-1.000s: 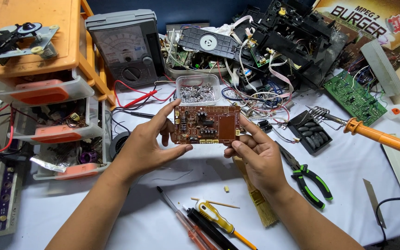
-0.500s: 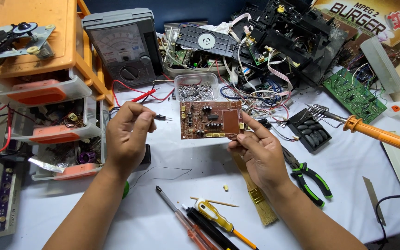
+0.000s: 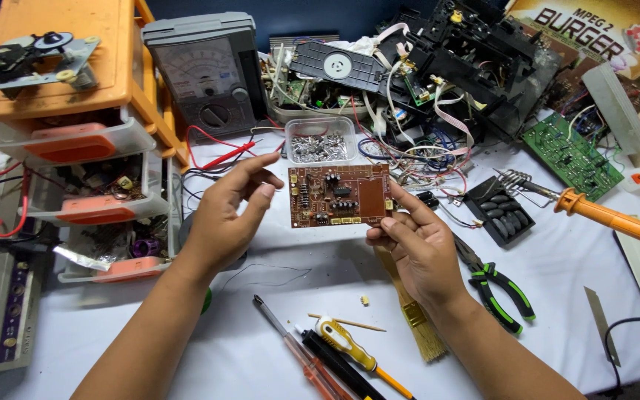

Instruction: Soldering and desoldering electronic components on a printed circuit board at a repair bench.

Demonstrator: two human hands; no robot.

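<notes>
White-covered workbench, cluttered with electronics parts and tools.
Right hand pinches the small brown rectangular circuit board by its lower right edge, component side up, held above the bench. Left hand sits just left of the board, fingers loosely curled, holding nothing, not touching it. Clear plastic tub of metal bits behind; green-handled pliers to the right.
</notes>
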